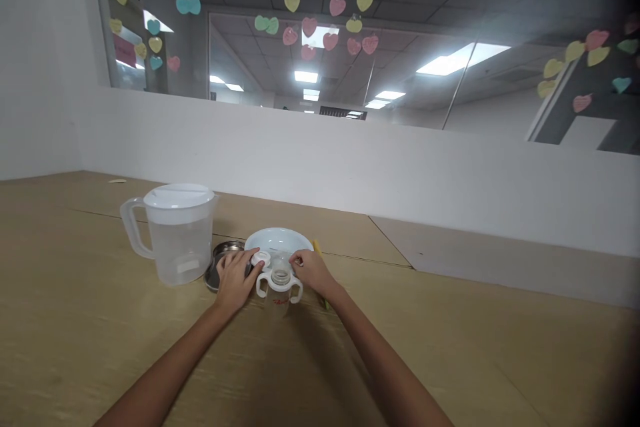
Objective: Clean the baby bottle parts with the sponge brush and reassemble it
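A baby bottle with two white side handles and red print stands upright on the table, its round mouth uncovered. To its upper left, the thumb and index finger of my left hand close on a white bottle cap. The other fingers of that hand reach over a dark round metal dish. My right hand is just right of the bottle mouth, fingers curled into a pinch; what they hold, if anything, is too small to tell. Something clear shows behind the bottle mouth, its shape indistinct.
A large clear pitcher with a white lid stands at the left. Behind my hands sits a pale white bowl. A yellow stick-like thing lies partly hidden by my right hand. A white wall and window border the table's back.
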Motion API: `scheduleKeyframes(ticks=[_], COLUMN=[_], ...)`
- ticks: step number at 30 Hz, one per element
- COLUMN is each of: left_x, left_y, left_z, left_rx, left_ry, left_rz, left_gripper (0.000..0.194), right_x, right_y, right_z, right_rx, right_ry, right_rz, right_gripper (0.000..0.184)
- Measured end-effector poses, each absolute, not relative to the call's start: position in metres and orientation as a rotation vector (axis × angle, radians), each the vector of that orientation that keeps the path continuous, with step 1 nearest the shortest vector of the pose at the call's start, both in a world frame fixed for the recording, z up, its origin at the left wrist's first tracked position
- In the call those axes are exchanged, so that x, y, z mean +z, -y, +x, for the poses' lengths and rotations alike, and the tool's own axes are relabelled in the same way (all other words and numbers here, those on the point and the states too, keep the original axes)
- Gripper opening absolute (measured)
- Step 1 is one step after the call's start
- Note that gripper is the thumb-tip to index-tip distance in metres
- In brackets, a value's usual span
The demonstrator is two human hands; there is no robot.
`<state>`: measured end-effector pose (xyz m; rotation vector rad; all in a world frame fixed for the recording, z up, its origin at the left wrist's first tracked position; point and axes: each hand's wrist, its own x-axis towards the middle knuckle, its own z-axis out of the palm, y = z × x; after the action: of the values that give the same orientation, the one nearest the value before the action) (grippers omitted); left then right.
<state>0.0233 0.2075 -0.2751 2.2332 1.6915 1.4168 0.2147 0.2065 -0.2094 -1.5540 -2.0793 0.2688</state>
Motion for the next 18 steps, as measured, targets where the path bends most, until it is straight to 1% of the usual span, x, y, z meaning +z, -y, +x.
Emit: scheduleKeyframes(ticks=[7, 10, 12, 15, 18], left_x=[-0.284, -0.278, -0.271, -0.261, -0.256], left_y=[-0.211, -0.209, -0.209, -0.21, -0.213], left_z=[0.029, 0.025, 0.016, -0.011, -0.043], left_rx=[1.301, 1.391, 1.61, 2.127, 2.604], left_ry=[-1.796, -1.842, -1.895, -1.957, -2.048], left_rz=[2.343, 2.375, 2.365, 2.242, 1.759], left_gripper=[0.037, 0.038, 0.038, 0.034, 0.043], right_x=[-0.208, -0.205, -0.203, -0.2, -0.197], right_y=[-0.205, -0.203, -0.202, -0.2, -0.198], right_z=[0.217, 0.217, 0.217, 0.217, 0.216], right_rx=[0.278, 0.295, 0.326, 0.385, 0.387], right_ry=[2.184, 2.194, 2.176, 2.132, 2.114], right_rz=[-1.564, -1.571, -1.591, -1.62, -1.625], right_gripper=[0.033, 0.033, 0.035, 0.043, 0.046])
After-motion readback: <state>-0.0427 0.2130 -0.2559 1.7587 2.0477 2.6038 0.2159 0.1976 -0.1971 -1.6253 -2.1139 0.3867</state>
